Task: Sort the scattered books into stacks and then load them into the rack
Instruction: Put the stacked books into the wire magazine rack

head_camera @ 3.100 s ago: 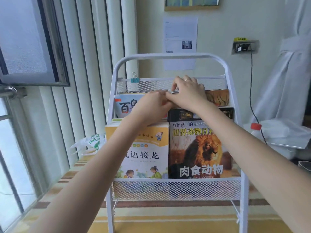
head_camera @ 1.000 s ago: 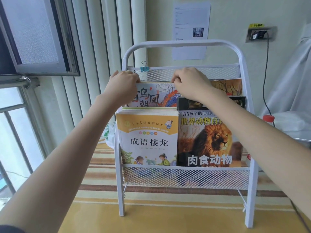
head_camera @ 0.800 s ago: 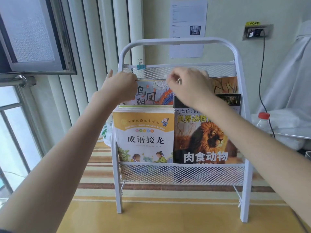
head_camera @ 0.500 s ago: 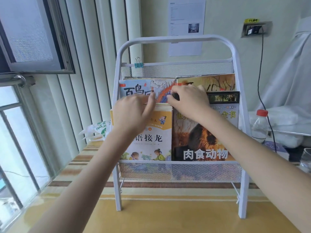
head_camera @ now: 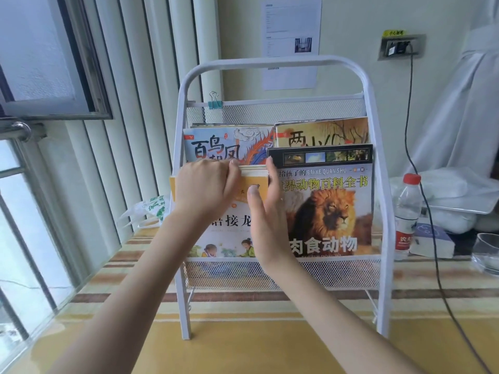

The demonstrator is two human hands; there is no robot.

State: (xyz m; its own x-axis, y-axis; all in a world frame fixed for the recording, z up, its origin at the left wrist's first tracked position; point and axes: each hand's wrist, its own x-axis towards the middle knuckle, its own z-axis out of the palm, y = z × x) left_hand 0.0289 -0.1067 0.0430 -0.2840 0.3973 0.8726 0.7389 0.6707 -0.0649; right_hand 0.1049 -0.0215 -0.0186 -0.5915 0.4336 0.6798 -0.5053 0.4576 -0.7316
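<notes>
Both hands are at the front lower tier of the white metal book rack. The left hand has its fingers curled over the top edge of the yellow idiom storybook stack, grasping it. The right hand is released, with straight fingers standing edge-on against that stack's right side, in the seam between it and the lion encyclopedia, which stands just right of this hand.

Four book fronts can be counted, two per tier. Above the left hand, in the rear upper tier, stands the blue phoenix picture book; above and right of the right hand stands the yellow tree-cover picture book, its lower part hidden by the encyclopedia. Thin page edges behind the front covers suggest more books, but how many cannot be told. One teal binder clip grips the top mesh rail, above the left hand.

The rack stands on a table with a yellow, brown-striped cloth under a glossy cover. Right of the right hand, beyond the rack's frame, are one red-capped water bottle, one small white box and one glass. A black cable runs up to one wall socket. One printed sheet is stuck on the pale wall behind the rack. Left of the left hand are white vertical blinds, a window and one green-printed plastic bag.
</notes>
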